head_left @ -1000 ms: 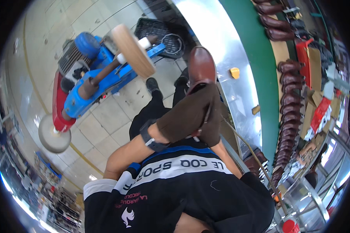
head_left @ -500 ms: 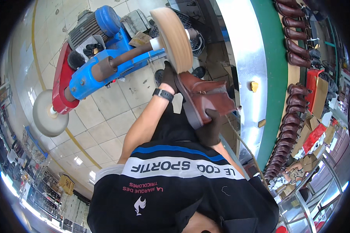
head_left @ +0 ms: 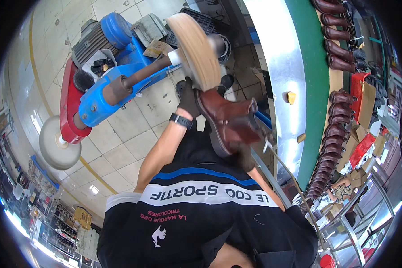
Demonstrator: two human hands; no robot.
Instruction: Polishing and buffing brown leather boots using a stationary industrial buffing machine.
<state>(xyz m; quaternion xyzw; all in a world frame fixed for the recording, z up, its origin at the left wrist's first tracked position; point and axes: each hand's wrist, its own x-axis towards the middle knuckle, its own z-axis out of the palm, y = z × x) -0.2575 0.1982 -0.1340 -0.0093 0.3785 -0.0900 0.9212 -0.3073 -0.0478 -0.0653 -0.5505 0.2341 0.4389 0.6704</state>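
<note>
A brown leather boot (head_left: 230, 123) is held sole-left in front of my chest, its toe up against the tan buffing wheel (head_left: 194, 44). My left hand (head_left: 188, 99), in a dark glove with a black watch at the wrist, grips the toe end right under the wheel. At the heel and shaft end, my right hand (head_left: 245, 156), also gloved, holds the boot. The wheel sits on a shaft of a blue and red polishing machine (head_left: 116, 80).
A second, pale wheel (head_left: 58, 143) is on the machine's other end at the left. To the right runs a metal and green conveyor edge (head_left: 306, 89) with a row of brown boots (head_left: 337, 120), red crates and cardboard boxes. Tiled floor lies below.
Both hands have carried the boot up and toward the tan wheel; its toe now meets the wheel, where earlier it was held apart from it.
</note>
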